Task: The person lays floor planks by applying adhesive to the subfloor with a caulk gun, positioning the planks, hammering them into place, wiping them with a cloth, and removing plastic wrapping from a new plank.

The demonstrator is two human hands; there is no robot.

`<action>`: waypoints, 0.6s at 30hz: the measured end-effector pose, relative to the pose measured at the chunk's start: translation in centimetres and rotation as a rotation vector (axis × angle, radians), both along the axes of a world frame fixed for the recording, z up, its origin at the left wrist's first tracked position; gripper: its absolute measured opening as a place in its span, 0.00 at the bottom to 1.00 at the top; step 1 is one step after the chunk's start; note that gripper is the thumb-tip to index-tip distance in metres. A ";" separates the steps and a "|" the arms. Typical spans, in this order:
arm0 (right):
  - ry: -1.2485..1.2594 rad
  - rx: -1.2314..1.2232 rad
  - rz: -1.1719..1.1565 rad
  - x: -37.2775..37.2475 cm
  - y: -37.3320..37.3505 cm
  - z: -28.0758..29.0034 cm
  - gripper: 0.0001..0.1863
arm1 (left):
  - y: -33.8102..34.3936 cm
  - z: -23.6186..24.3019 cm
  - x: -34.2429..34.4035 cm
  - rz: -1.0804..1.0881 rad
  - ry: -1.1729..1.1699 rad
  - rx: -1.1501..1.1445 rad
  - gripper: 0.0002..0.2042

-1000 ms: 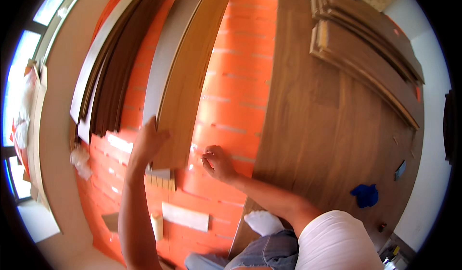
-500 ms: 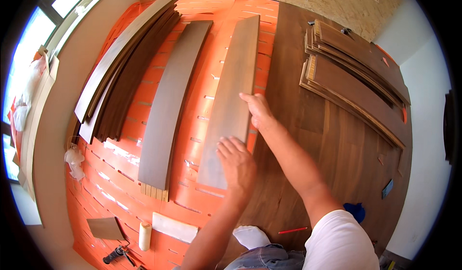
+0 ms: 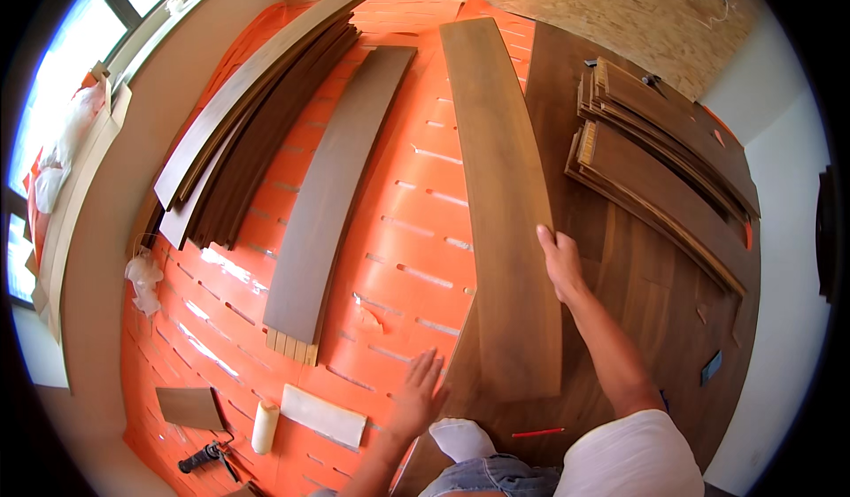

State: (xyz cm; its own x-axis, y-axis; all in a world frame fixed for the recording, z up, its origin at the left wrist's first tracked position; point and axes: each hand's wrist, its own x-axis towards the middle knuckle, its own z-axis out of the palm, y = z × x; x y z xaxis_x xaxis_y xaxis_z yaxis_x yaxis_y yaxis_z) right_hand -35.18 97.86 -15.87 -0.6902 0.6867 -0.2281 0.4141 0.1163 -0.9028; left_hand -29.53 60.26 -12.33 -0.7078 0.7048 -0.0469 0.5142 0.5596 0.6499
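A long brown floor plank [image 3: 505, 196] is gripped at its right edge by my right hand [image 3: 561, 265], thumb on the top face and the other fingers hidden beneath. The plank lies lengthwise before me, its far end over the orange underlay [image 3: 407, 223] and its near end over the laid wood floor [image 3: 611, 320]. Off the plank, my left hand [image 3: 420, 397] hovers above the underlay's edge with its fingers stretched out, holding nothing. Further left, a greyish plank [image 3: 341, 187] rests on the underlay.
Stacked planks [image 3: 266, 116] stand at the far left, and two more plank piles [image 3: 664, 187] sit on the floor at right. Near my left arm are a white strip [image 3: 324, 415], a pale roll [image 3: 265, 426] and a caulking gun [image 3: 205, 456]. A red pencil [image 3: 537, 432] lies by my knee.
The plank has swung and shifted right, from the underlay to partly over the laid floor, carried by my right hand. My left hand has come off it and moved down toward me.
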 end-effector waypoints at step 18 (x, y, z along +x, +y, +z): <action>-0.159 0.060 1.052 11.9 -9.2 11.1 0.29 | -4.7 19.4 -18.1 -0.244 0.538 -0.345 0.38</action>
State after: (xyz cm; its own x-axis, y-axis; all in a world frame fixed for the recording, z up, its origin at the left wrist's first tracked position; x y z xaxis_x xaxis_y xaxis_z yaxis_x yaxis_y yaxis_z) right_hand -23.30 88.67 -4.80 -0.9083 -0.2245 -0.3530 0.1919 0.5264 -0.8283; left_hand -47.64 55.51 7.04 -0.5182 0.8551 0.0161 0.8535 0.5158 0.0737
